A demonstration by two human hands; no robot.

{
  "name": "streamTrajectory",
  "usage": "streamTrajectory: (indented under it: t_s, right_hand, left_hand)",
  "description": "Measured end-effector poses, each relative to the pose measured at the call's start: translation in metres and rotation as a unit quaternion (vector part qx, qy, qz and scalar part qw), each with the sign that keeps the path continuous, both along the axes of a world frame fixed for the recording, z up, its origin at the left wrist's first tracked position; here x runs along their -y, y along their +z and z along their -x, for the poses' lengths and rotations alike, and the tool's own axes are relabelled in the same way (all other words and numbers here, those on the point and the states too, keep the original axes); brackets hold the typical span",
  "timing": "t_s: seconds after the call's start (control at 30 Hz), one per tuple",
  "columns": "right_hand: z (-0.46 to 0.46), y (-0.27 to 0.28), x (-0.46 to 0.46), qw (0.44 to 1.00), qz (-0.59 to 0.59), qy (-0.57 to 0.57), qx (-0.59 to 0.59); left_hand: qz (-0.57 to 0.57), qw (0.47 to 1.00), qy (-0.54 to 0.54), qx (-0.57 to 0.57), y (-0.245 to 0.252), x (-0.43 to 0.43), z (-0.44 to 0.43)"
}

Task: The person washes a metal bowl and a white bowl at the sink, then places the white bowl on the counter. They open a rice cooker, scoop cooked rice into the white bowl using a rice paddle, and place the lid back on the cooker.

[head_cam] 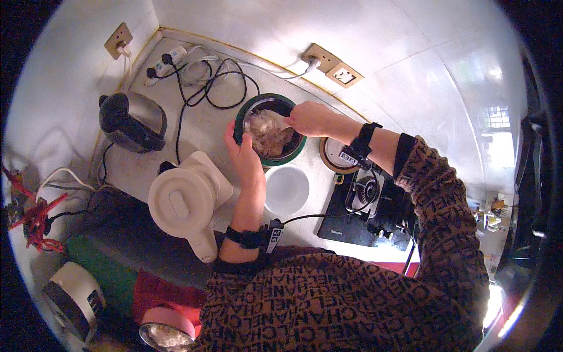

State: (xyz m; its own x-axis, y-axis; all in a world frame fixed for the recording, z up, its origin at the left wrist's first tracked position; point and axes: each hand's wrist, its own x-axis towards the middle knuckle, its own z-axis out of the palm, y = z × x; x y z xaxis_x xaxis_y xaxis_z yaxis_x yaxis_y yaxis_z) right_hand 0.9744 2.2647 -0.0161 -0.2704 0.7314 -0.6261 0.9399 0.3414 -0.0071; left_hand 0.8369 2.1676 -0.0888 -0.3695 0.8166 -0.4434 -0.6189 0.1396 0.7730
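A round green-rimmed pot with a dark inside stands on the counter before me. It holds a clumped, pale cooked food that looks like rice, with brownish parts. My left hand grips the pot's left side, thumb near the rim and fingers around the outside. Over the right part of the opening, my right hand is closed around a utensil, mostly covered by the fingers; a pale part of it reaches into the food. Just below the pot sits a white bowl, with nothing seen in it.
A cream lidded jug stands left of my left forearm, and a steel-and-black kettle farther back. Black cords loop behind the pot. Rightward are a round lid and a black gas stove. A pink bowl is low left.
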Motion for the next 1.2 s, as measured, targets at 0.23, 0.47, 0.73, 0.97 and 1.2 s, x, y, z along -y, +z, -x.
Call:
streamTrajectory:
  t_s: [0.23, 0.47, 0.73, 0.97, 1.2]
  right_hand:
    - [-0.002, -0.028, 0.011, 0.995, 0.005, -0.005, -0.1]
    - [-0.008, -0.031, 0.021, 0.983, -0.026, 0.13, -0.13]
    - [-0.017, -0.045, 0.038, 0.991, -0.036, 0.074, -0.104]
    - [-0.026, -0.051, 0.045, 0.985, -0.017, -0.076, -0.155]
    - [-0.028, -0.029, 0.064, 0.983, -0.099, -0.013, -0.153]
  left_hand:
    - [0.0, 1.0, 0.011, 0.02, -0.002, 0.0, -0.001]
    - [-0.015, 0.998, 0.012, -0.062, -0.021, 0.0, -0.001]
    - [0.008, 1.0, 0.006, -0.022, -0.015, -0.002, -0.001]
    - [-0.018, 0.999, 0.008, -0.028, -0.017, -0.003, 0.0]
    - [-0.024, 0.998, -0.017, -0.052, -0.025, -0.005, 0.008]
